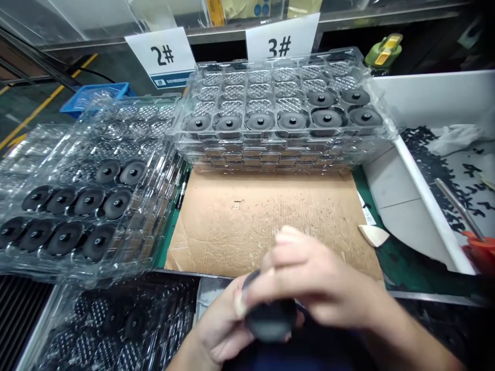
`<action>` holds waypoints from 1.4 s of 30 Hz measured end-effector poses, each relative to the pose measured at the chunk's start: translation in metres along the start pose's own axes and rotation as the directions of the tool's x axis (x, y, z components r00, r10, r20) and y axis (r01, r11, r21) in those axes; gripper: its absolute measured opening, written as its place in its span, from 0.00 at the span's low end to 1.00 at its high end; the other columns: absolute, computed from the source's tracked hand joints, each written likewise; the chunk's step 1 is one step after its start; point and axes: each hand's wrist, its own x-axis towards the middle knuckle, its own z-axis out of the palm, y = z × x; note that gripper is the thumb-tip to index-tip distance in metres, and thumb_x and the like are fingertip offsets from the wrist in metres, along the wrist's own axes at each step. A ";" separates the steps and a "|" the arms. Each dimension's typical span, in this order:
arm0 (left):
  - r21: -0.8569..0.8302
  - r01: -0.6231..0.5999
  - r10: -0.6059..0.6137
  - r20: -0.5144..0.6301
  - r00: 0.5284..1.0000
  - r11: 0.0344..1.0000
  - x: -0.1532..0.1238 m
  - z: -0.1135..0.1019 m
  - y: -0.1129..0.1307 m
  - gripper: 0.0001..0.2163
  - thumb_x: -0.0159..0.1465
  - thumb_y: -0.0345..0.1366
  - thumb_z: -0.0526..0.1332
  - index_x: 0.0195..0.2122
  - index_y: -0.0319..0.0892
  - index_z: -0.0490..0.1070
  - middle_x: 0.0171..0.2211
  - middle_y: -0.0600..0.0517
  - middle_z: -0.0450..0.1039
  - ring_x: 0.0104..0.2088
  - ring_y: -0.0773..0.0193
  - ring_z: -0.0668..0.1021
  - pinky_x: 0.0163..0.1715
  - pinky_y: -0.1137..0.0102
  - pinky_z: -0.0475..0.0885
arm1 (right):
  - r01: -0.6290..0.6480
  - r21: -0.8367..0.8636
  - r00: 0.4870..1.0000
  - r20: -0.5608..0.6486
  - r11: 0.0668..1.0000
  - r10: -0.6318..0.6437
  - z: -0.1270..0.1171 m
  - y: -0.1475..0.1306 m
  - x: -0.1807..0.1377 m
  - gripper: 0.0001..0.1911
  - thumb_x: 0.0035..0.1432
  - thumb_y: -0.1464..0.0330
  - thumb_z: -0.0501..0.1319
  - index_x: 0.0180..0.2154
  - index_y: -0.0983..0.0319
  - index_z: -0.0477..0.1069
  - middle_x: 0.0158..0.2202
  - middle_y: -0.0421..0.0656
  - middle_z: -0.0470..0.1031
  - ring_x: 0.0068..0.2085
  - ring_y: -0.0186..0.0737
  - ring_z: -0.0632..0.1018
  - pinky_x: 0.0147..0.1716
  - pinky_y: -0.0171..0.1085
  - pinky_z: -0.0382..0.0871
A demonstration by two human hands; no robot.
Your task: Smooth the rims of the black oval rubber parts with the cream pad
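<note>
seen from a head-worn camera facing forward and down, the cardboard sheet (216, 226) spreads mid-view, with left hand (226, 324) and right hand (313, 273) close to the lens before it, tray stack (270, 144) beyond.

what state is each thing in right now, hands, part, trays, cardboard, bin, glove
left hand, closed around the black round part
right hand, blurred, fingers over the part
black round part, held, blurred
middle tray, partly filled, on a stack
left tray, partly filled
cardboard, lying flat, scuffed
white bin, open, holding black scraps
glove, crumpled, in the bin
</note>
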 end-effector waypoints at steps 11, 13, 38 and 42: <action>-0.045 -0.074 0.080 0.140 0.987 0.996 -0.006 -0.003 0.015 0.26 0.45 0.40 0.71 0.46 0.43 0.71 0.43 0.46 0.73 0.41 0.52 0.77 0.39 0.66 0.73 | -0.603 0.154 0.707 -0.351 0.783 0.614 0.035 0.041 -0.065 0.11 0.61 0.67 0.55 0.45 0.55 0.71 0.39 0.41 0.74 0.35 0.38 0.74 0.30 0.34 0.68; -0.015 -0.076 0.077 0.140 0.987 0.997 -0.004 0.000 0.015 0.26 0.43 0.40 0.72 0.45 0.44 0.72 0.43 0.46 0.73 0.41 0.52 0.77 0.40 0.66 0.72 | -0.582 0.136 0.703 -0.412 0.802 0.580 0.031 0.030 -0.062 0.12 0.60 0.69 0.56 0.45 0.54 0.70 0.40 0.40 0.74 0.37 0.38 0.74 0.30 0.34 0.67; -0.031 -0.405 0.400 -0.092 0.912 0.914 -0.004 0.002 0.018 0.25 0.45 0.39 0.71 0.46 0.49 0.71 0.47 0.52 0.73 0.47 0.53 0.75 0.44 0.70 0.71 | -0.486 0.531 0.595 -0.382 0.695 0.708 0.045 0.006 -0.044 0.10 0.59 0.64 0.58 0.44 0.51 0.70 0.43 0.37 0.74 0.41 0.37 0.75 0.38 0.30 0.70; -0.020 -0.384 0.380 -0.103 0.919 0.923 -0.005 0.005 0.017 0.25 0.46 0.39 0.71 0.46 0.49 0.71 0.48 0.52 0.73 0.47 0.53 0.75 0.46 0.69 0.70 | -0.473 0.580 0.517 -0.427 0.663 0.742 0.048 0.016 -0.045 0.11 0.58 0.62 0.59 0.45 0.52 0.70 0.44 0.38 0.73 0.42 0.37 0.74 0.40 0.31 0.69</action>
